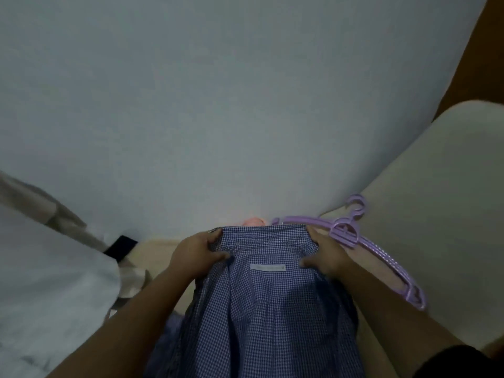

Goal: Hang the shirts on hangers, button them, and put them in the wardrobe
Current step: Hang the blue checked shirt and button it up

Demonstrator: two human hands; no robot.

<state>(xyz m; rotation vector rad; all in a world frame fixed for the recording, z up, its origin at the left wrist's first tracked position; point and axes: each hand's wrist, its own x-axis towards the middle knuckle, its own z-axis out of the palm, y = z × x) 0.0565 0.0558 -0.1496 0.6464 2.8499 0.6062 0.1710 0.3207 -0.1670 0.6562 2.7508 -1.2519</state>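
Observation:
A blue-and-white checked shirt (267,304) hangs open in front of me, its inside with a white neck label facing me. My left hand (199,255) grips the left end of the collar, fingers curled over the edge. My right hand (326,255) grips the right end of the collar. Purple plastic hangers (362,244) lie just right of my right hand, their hooks pointing up; whether the hand touches them I cannot tell. A bit of pink cloth (255,221) shows behind the collar.
A pale grey-blue wall (218,105) fills the upper view. A cream padded surface (436,214) rises at the right, brown wood (474,55) beyond it. White fabric (41,282) lies at the left, with a black object (121,248) beside it.

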